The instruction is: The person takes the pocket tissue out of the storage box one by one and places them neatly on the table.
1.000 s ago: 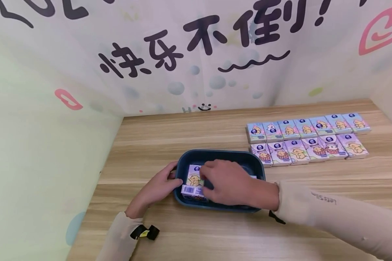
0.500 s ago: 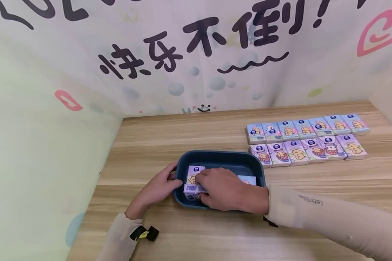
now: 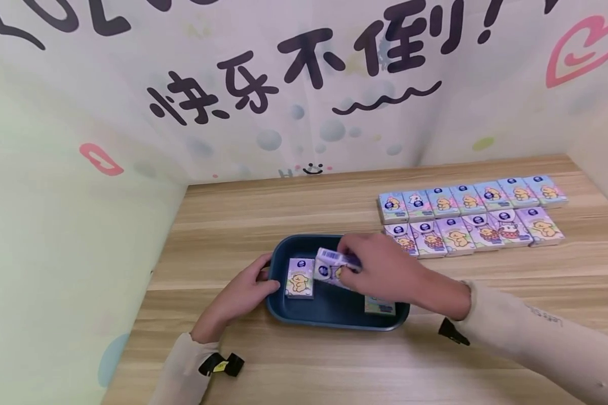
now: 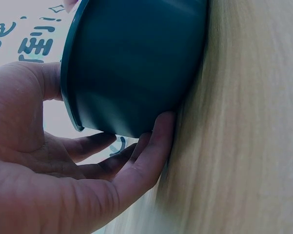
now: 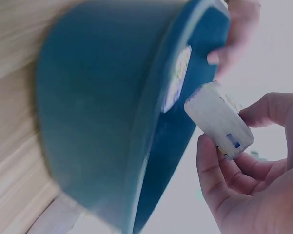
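Observation:
A dark blue plastic basin (image 3: 314,322) stands on the table. My left hand (image 3: 243,289) grips its left end, thumb at the rim and fingers against the outer wall, as the left wrist view shows on the basin (image 4: 136,68). Over the basin my right hand (image 3: 385,269) pinches a small purple pocket tissue pack (image 3: 328,272), its barcode side up. The right wrist view has this tissue pack (image 5: 218,121) between thumb and fingers, apart from the rim. Inside the basin lie another purple pack (image 3: 300,279) at left and a bluish-green pack (image 3: 380,305) at right, partly covered by my hand.
Two rows of similar packs lie side by side at the right: blue ones (image 3: 469,200) behind, purple ones (image 3: 457,236) in front. A printed cloth (image 3: 233,140) hangs along the table's back edge. Wood-grain tabletop (image 3: 223,225) extends left of the basin.
My right hand has lifted the purple tissue pack off the left pack, moving it up and right. The left pack now shows whole. My left hand stays on the basin.

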The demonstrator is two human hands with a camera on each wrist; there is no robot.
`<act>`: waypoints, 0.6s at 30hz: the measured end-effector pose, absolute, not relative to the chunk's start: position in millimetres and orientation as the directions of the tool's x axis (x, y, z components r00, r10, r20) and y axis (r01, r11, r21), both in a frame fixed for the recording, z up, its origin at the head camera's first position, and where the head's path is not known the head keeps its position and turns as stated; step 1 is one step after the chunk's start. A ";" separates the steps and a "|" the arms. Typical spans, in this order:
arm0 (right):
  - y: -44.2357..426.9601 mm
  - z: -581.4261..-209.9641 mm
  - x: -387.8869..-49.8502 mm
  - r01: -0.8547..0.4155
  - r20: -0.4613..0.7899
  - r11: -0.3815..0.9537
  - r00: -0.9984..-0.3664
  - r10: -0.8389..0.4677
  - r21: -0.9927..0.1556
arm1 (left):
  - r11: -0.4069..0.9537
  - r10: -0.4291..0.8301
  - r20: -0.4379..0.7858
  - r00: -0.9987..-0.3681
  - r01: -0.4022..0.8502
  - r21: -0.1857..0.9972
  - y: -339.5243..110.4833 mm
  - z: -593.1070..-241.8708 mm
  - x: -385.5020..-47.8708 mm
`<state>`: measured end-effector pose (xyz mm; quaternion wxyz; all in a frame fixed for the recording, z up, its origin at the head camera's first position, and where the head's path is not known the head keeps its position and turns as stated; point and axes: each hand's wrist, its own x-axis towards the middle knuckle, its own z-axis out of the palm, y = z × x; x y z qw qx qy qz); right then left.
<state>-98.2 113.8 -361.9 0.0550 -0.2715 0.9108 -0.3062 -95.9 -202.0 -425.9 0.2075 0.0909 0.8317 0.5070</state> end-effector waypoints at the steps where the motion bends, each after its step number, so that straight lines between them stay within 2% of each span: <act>1: 119.2 -360.1 -99.0 -0.445 0.065 0.671 -0.857 -0.512 -0.593 | 0.468 0.361 -0.253 -0.897 -0.060 0.882 -202.1 -425.9 -95.7; 10: 175.7 -352.6 -106.3 -0.297 0.018 0.734 -0.932 -0.362 -0.611 | 0.469 0.356 -0.251 -0.900 -0.060 0.881 -202.3 -425.1 -94.6; 18: 238.3 -357.7 -117.3 -0.170 -0.013 0.804 -0.976 -0.216 -0.570 | 0.459 0.354 -0.252 -0.901 -0.068 0.886 -203.8 -426.1 -95.2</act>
